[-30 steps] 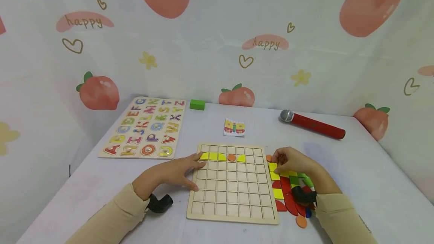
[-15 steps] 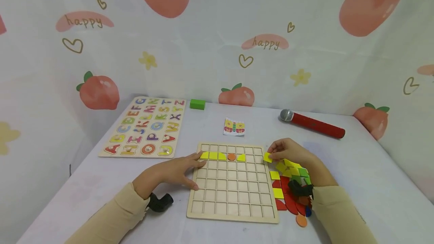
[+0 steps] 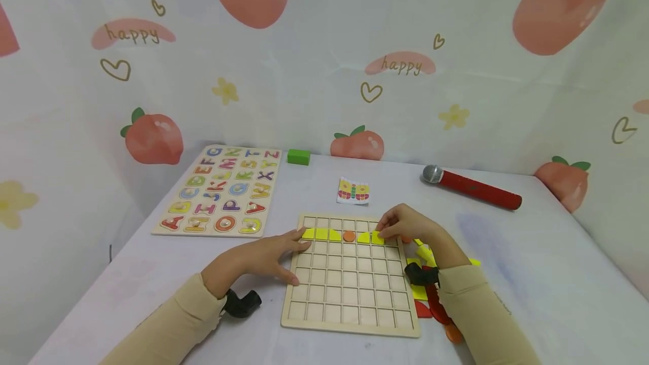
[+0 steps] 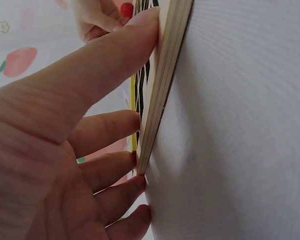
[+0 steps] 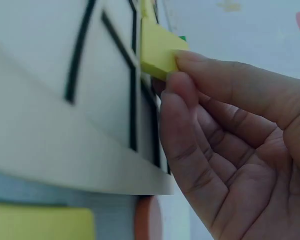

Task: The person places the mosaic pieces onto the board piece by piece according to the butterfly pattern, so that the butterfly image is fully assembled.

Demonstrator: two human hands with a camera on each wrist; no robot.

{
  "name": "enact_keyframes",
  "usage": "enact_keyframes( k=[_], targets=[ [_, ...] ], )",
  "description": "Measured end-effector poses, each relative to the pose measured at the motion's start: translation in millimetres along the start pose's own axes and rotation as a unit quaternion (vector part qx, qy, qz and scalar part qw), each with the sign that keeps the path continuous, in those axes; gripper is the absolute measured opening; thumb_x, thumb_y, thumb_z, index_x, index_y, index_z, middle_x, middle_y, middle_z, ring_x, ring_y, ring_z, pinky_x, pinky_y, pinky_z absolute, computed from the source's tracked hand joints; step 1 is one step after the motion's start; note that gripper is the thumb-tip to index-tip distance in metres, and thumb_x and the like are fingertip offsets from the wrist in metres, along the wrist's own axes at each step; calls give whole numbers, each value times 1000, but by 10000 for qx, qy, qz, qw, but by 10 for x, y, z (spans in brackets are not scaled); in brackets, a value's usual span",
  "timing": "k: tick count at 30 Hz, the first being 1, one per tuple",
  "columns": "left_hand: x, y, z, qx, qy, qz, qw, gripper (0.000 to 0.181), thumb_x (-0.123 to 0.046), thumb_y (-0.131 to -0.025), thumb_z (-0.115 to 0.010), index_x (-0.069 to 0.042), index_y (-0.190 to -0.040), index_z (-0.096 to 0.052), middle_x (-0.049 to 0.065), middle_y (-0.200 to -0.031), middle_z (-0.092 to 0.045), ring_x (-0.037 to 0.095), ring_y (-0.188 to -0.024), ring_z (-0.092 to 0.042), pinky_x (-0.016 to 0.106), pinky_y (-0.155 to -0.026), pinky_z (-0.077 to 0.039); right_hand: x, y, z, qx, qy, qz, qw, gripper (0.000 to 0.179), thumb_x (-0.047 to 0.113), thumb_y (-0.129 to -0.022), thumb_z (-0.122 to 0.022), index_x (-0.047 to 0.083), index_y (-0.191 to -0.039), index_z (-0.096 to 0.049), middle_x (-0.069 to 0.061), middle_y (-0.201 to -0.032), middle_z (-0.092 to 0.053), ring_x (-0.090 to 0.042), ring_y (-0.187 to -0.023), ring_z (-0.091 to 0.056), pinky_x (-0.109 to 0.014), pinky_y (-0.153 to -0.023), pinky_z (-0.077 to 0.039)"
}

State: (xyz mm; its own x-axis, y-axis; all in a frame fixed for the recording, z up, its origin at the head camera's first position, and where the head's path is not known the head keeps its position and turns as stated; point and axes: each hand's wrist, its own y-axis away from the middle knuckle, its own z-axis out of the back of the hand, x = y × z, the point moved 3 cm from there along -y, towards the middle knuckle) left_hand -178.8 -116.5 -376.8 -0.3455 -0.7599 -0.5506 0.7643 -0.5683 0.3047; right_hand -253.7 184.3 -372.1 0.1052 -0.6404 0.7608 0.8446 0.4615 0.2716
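A wooden grid board (image 3: 332,313) lies flat before me. Yellow tiles (image 3: 321,234) and an orange disc (image 3: 349,236) sit along its second row from the back. My left hand (image 3: 258,256) rests at the board's left edge, thumb and fingers spread along the rim (image 4: 155,112). Between thumb and fingertips, my right hand (image 3: 410,227) pinches a yellow square tile (image 5: 160,47) over that same row, just right of a curved yellow tile (image 3: 363,237). In the right wrist view the square tile stands slightly tilted against the board's face.
Loose red tiles (image 3: 423,309) and other coloured pieces lie right of the board, partly hidden by the right forearm. Behind it is a butterfly picture card (image 3: 353,191). Farther back are an alphabet puzzle (image 3: 218,193), a green block (image 3: 298,156) and a red microphone (image 3: 476,189).
My right hand took a yellow square tile from the loose pieces and carried it left onto the board's second row. The left hand keeps its place at the edge.
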Motion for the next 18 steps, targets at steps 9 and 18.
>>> enact_keyframes(
  k=[9,18],
  targets=[
    [23,-11,-1,-11,-107,-44,9999,80,-42,-73,-76,-21,-142,-41,2,-158,-13,24,-145,-14,44,-116,-22,-5,-28,-45,-169,249,-17,9995,15,12,-80,-72,0,-87,-69,2,-72,-62,-13,-70,-51,-24,-68,-43],
    [23,-16,-13,13,-87,-114,9999,80,-42,-73,-76,-19,-142,-41,3,-158,-12,24,-145,-13,45,-116,-21,25,-4,-27,-271,476,-39,9985,13,10,-79,-73,1,-84,-67,-2,-74,-63,-13,-68,-52,-24,-67,-44]
  ],
)
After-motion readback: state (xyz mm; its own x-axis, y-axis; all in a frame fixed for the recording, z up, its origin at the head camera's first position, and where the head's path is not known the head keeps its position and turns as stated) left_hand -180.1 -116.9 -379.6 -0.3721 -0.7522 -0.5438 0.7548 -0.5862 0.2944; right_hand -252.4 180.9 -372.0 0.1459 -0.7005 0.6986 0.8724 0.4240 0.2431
